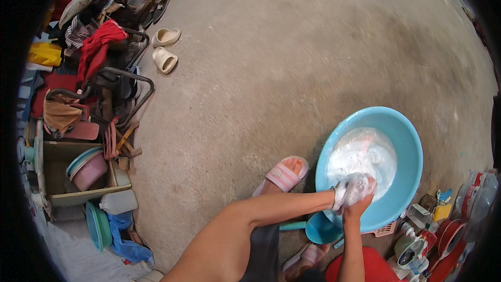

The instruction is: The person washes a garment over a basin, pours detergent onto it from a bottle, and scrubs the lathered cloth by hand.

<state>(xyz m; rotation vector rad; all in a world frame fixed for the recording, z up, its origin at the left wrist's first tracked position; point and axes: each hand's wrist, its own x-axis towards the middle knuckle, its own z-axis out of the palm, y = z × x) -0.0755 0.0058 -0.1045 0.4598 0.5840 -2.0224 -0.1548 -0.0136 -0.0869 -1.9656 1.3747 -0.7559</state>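
A large light-blue plastic basin [407, 188] stands on the floor before me, with white suds [362, 156] over the water in it. Faint pink shows through the foam near the far side. My left hand [344, 195], with a bangle at the wrist, and my right hand [362, 200] meet over the basin's near part. They close around a foam-covered bundle [357, 186] that looks like wet cloth. Suds hide most of the left fingers. Below the basin's near rim sits a teal plastic dipper [323, 229] with a handle.
My sandalled foot [287, 174] is left of the basin. A red plastic surface [370, 266] lies under my right forearm. Bottles and pots [409, 248] crowd the lower right. Chairs with clothes [101, 47], a wooden box [78, 196] and cream slippers [166, 49] line the left.
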